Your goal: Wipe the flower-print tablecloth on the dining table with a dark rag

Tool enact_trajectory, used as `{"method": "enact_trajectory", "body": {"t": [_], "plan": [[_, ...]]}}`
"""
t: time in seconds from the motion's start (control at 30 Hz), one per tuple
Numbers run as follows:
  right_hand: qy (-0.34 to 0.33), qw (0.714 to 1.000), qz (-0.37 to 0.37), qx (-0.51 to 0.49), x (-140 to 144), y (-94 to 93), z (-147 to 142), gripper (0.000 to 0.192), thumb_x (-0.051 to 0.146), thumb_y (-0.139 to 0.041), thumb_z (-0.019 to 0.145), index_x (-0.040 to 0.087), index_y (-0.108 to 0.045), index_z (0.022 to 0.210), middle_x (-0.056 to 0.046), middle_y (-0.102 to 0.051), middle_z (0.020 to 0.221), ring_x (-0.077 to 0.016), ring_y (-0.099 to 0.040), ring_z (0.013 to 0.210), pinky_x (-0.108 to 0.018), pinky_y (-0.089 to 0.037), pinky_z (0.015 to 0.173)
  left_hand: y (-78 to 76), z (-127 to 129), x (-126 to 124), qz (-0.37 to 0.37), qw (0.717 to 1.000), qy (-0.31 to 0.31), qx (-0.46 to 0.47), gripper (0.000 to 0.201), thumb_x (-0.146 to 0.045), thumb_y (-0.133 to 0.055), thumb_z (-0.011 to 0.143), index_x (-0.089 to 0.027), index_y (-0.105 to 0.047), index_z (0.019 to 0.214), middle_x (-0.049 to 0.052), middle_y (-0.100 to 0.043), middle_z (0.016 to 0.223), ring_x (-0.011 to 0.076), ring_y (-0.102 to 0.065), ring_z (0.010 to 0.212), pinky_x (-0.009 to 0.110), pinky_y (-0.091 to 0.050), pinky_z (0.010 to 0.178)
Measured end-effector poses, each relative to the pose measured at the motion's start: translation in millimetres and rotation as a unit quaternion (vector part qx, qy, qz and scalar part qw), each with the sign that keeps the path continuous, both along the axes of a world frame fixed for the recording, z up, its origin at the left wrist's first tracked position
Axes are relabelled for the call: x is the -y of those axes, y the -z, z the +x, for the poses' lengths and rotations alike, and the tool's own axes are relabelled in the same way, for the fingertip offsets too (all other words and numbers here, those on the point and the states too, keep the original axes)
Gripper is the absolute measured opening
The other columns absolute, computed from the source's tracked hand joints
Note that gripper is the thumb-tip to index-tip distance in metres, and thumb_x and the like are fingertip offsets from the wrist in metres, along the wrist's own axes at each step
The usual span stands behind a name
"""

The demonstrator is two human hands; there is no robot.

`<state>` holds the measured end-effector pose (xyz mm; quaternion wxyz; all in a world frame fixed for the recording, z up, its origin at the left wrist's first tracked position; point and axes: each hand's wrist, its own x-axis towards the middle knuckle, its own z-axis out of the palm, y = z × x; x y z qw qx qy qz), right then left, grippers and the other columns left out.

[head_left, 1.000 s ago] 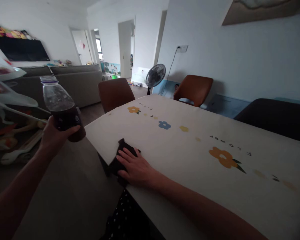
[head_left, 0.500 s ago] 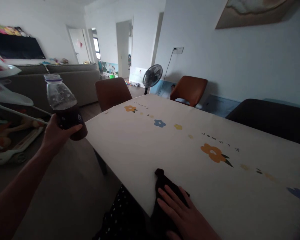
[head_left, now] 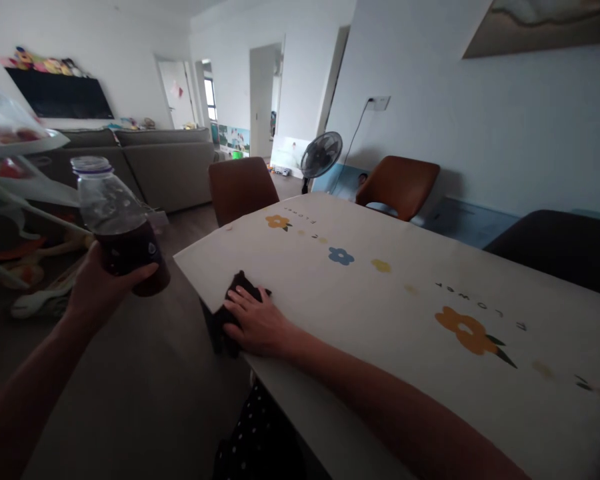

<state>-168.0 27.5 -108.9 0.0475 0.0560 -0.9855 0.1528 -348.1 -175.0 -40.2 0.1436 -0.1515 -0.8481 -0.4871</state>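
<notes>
My left hand (head_left: pixel 97 293) holds a clear plastic bottle (head_left: pixel 117 223) upright, off the table's left side; dark liquid fills its lower half and its cap is off or pale. My right hand (head_left: pixel 257 325) lies flat, fingers spread, pressing a dark cloth (head_left: pixel 230 313) onto the table (head_left: pixel 380 313) near its left front corner. The cloth hangs partly over the table's edge. The table wears a cream cover printed with orange, blue and yellow flowers.
Brown chairs stand at the far end (head_left: pixel 241 188) and far side (head_left: pixel 399 185) of the table, and a dark chair (head_left: pixel 555 250) at the right. A standing fan (head_left: pixel 321 155), a grey sofa (head_left: pixel 165 163) and a cluttered rack (head_left: pixel 15 200) at the left lie beyond.
My right hand has slid the cloth along the table's front edge, from near me back out to the left corner. The bottle stays held up in my left hand.
</notes>
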Motion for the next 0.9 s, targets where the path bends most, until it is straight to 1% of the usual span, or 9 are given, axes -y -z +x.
{"method": "enact_trajectory", "body": {"t": [0.13,0.27,0.33,0.43,0.53,0.67,0.77,0.83,0.9], "plan": [[0.003,1.0,-0.001,0.022,4.7,-0.3,-85.4,0.054,0.047,-0.035,0.096,0.015,-0.045,0.138,-0.013,-0.033,0.153,-0.0265,-0.022,0.144,-0.062,-0.015,0.113,-1.8,-2.9,4.4,-0.011,1.0,0.002,0.007,0.082,-0.051,-0.076,0.043,-0.02,-0.057,0.116,0.01,-0.062,0.112,0.0346,-0.057,0.106,0.053,-0.045,0.096],[0.013,0.998,-0.015,0.052,9.5,-2.6,-158.3,0.06,0.052,-0.032,0.095,0.014,-0.042,0.14,-0.013,-0.028,0.156,-0.0283,-0.018,0.145,-0.064,-0.011,0.113,-5.4,-3.3,4.4,-0.019,0.998,-0.04,0.046,0.085,-0.053,-0.075,0.036,-0.02,-0.057,0.112,0.011,-0.062,0.111,0.0387,-0.056,0.107,0.056,-0.045,0.095],[0.024,0.997,-0.017,0.067,12.2,-4.6,-184.3,0.065,0.055,-0.031,0.094,0.013,-0.038,0.143,-0.012,-0.024,0.157,-0.0286,-0.014,0.145,-0.066,-0.008,0.112,-4.7,-5.7,5.7,-0.026,0.997,-0.051,0.054,0.084,-0.054,-0.074,0.034,-0.021,-0.058,0.11,0.011,-0.063,0.11,0.0395,-0.057,0.106,0.057,-0.045,0.095],[0.039,0.996,-0.018,0.079,14.9,-7.4,-207.1,0.073,0.062,-0.032,0.092,0.014,-0.031,0.147,-0.011,-0.018,0.159,-0.0289,-0.008,0.146,-0.067,-0.005,0.112,-1.6,-10.1,8.6,-0.019,0.997,-0.048,0.049,0.083,-0.054,-0.074,0.035,-0.022,-0.057,0.111,0.01,-0.063,0.11,0.0391,-0.057,0.107,0.057,-0.045,0.095],[0.046,0.995,-0.021,0.081,14.8,-7.7,-214.0,0.075,0.065,-0.031,0.091,0.016,-0.029,0.149,-0.009,-0.017,0.16,-0.029,-0.007,0.146,-0.067,-0.004,0.112,0.2,-11.3,9.5,-0.02,0.998,-0.039,0.041,0.084,-0.055,-0.074,0.038,-0.023,-0.057,0.113,0.01,-0.063,0.111,0.0382,-0.058,0.106,0.056,-0.045,0.094],[0.04,0.997,-0.02,0.07,12.9,-2.2,-206.2,0.07,0.061,-0.03,0.093,0.019,-0.031,0.148,-0.006,-0.02,0.159,-0.0284,-0.009,0.146,-0.066,-0.004,0.113,-2.8,-7.0,6.1,-0.032,0.997,-0.044,0.046,0.083,-0.054,-0.074,0.039,-0.02,-0.059,0.113,0.011,-0.064,0.11,0.0378,-0.058,0.106,0.053,-0.047,0.091],[0.027,0.998,-0.013,0.064,10.8,2.3,-186.4,0.067,0.059,-0.031,0.093,0.02,-0.032,0.148,-0.005,-0.022,0.159,-0.0269,-0.011,0.146,-0.064,-0.004,0.114,-5.5,-4.3,4.6,-0.031,0.998,-0.029,0.041,0.083,-0.054,-0.074,0.042,-0.02,-0.058,0.115,0.01,-0.064,0.111,0.0356,-0.057,0.106,0.049,-0.048,0.089],[0.013,0.998,-0.016,0.057,8.5,3.8,-165.3,0.067,0.058,-0.032,0.093,0.019,-0.032,0.148,-0.006,-0.022,0.158,-0.0263,-0.012,0.146,-0.063,-0.004,0.114,-5.1,-4.6,5.0,-0.025,0.999,-0.02,0.033,0.082,-0.053,-0.075,0.043,-0.02,-0.057,0.117,0.01,-0.063,0.112,0.0339,-0.058,0.105,0.047,-0.048,0.089],[0.002,0.998,-0.02,0.055,5.6,3.6,-138.1,0.068,0.058,-0.033,0.093,0.017,-0.032,0.148,-0.007,-0.023,0.158,-0.0265,-0.012,0.146,-0.063,-0.004,0.114,-3.2,-5.9,5.5,-0.015,1.0,-0.013,0.021,0.081,-0.052,-0.076,0.045,-0.021,-0.057,0.118,0.009,-0.063,0.111,0.0319,-0.058,0.104,0.047,-0.047,0.09]]}}
